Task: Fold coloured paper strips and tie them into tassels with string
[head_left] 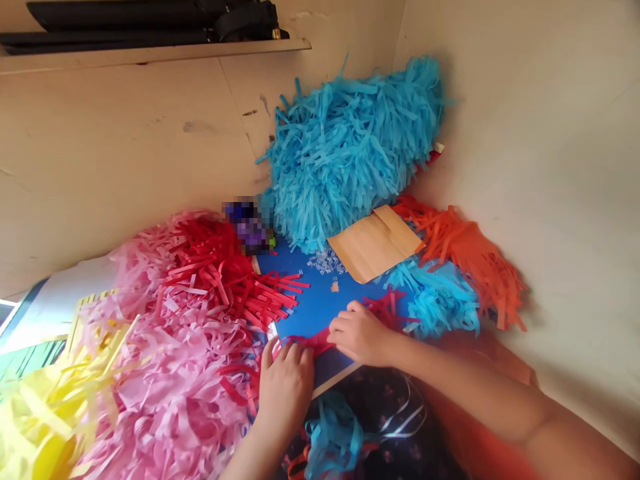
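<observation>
A strip of red fringed tissue paper [320,342] lies along the front edge of the blue board [315,267], bunched in its middle. My left hand [287,380] presses its curled fingers onto the left end. Closed round the right part is my right hand [363,335], with loose red fringe fanning out beyond it. The undersides of both hands and the thumbs are mostly hidden. Below the board's edge, a blue tissue tassel [334,427] and white string [407,420] rest on dark flowered cloth.
A large blue fringe bundle [355,153] leans in the corner. Before it lie a brown paper envelope [377,243], clear bits [326,261] and orange fringe [465,247]. Pink [185,393], red [220,267] and yellow fringe [45,413] fill the left. A shelf [150,57] juts above.
</observation>
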Available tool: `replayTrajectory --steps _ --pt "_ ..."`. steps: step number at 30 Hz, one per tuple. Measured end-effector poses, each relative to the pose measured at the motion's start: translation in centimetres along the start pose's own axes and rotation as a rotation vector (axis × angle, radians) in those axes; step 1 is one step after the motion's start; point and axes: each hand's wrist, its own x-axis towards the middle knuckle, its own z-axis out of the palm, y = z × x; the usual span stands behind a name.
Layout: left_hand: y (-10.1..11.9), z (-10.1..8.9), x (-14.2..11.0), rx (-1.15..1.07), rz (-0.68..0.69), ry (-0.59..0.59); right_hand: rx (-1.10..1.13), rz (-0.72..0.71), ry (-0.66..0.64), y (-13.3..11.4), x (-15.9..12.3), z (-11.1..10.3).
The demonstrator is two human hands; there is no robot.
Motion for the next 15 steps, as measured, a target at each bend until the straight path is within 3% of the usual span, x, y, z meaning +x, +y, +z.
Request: replayTrajectory --steps 6,10,15 --pt "-1.9 -0.3 -1.4 -0.205 -0.157 0.034 0.257 0.258 0.025 2.0 -0.1 0.4" --pt "-2.0 -0.1 -1.2 -0.273 -0.239 0.012 0.219 0.371 0.045 1.7 0.6 0.6" --pt "-1.7 0.5 -0.6 -0.203 -0.269 0.018 0.124 0.439 0.033 1.4 1.2 1.2"
